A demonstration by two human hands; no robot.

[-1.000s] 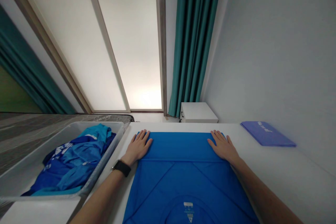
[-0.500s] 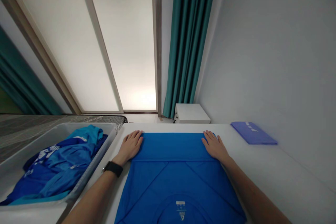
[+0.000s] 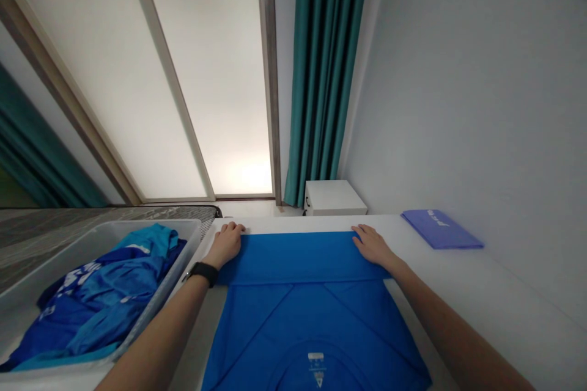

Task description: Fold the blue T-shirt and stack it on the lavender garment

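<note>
Blue garments (image 3: 103, 299) lie bunched in a grey tub (image 3: 149, 233) at the left, held apart from the work surface, its rim just beside the white table (image 3: 486, 281). The left hand (image 3: 224, 245), open and flat, with a black watch (image 3: 202, 274) on the wrist, rests at the far left corner of a blue T-shirt (image 3: 302, 311). The right hand (image 3: 373, 245), equally open, lies at the far right corner. Neither grips the cloth — placed wide apart, both hands steady the folded band along the far edge. The shirt lies flat on the table — well to the right, a purple packet (image 3: 440, 229) sits near the wall, out of the way.
</note>
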